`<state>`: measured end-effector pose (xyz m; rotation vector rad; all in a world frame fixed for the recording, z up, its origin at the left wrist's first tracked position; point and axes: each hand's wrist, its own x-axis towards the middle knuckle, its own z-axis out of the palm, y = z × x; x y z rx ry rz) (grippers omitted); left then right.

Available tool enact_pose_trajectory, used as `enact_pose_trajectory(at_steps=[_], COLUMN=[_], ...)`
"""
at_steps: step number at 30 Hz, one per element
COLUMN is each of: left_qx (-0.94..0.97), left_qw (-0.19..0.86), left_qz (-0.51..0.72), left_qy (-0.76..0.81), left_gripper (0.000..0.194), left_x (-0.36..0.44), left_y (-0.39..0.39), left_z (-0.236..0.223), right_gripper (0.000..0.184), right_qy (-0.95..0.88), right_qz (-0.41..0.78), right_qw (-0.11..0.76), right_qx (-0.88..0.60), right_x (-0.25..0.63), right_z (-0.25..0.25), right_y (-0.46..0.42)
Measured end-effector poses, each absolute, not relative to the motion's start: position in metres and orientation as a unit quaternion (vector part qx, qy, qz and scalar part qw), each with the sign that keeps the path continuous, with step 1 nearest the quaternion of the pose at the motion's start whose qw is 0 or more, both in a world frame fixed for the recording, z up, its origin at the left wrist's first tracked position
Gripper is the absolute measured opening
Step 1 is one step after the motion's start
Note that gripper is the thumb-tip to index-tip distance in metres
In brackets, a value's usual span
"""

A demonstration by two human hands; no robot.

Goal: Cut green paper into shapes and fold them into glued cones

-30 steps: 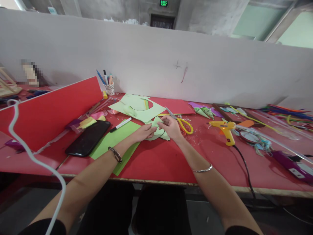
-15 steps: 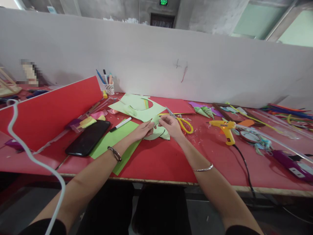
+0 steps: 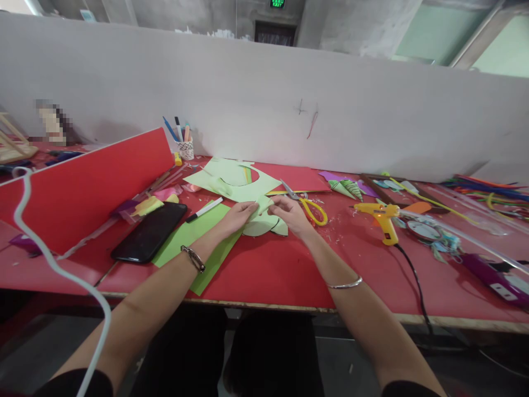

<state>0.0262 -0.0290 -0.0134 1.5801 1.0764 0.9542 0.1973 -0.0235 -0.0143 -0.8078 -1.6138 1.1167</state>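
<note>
pale-green paper in both hands

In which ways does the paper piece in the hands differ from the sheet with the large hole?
The piece is small; the sheet is much larger. The piece is held between the left hand and right hand; the sheet lies beyond them. The sheet has a large hole; the piece shows none. Both are pale green.
</note>
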Motion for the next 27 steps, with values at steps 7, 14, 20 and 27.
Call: enact_pose_trajectory(at_steps=[7, 14, 20, 27], left_qx=[0.643, 0.668, 0.687, 0.737], left_qw=[0.467, 0.437, 0.430, 0.408], left_qz=[0.400, 0.413, 0.382, 0.339], left_qy=[0.456, 0.438, 0.444, 0.419], left_gripper=[0.038, 0.037, 0.039, 0.041], left_x=[0.0255, 0.0272, 0.0271, 0.0269], left_y=[-0.0284, -0.0319, -0.0311, -0.0319], left_z=[-0.0131, -0.0108, -0.0130, -0.0131], right_gripper=[0.015, 0.021, 0.025, 0.025], right_qy=[-0.720, -0.677, -0.635, -0.627], right_qz=[0.396, 0.410, 0.429, 0.411], right_qw=[0.473, 0.495, 0.524, 0.541], right_qx=[-0.317, -0.358, -0.372, -0.381], right_x=[0.1971, 0.1949, 0.1935, 0.1937], right_z=[-0.0133, -0.0135, -0.0149, -0.0181], right_y=[-0.0230, -0.0245, -0.0229, -0.0198])
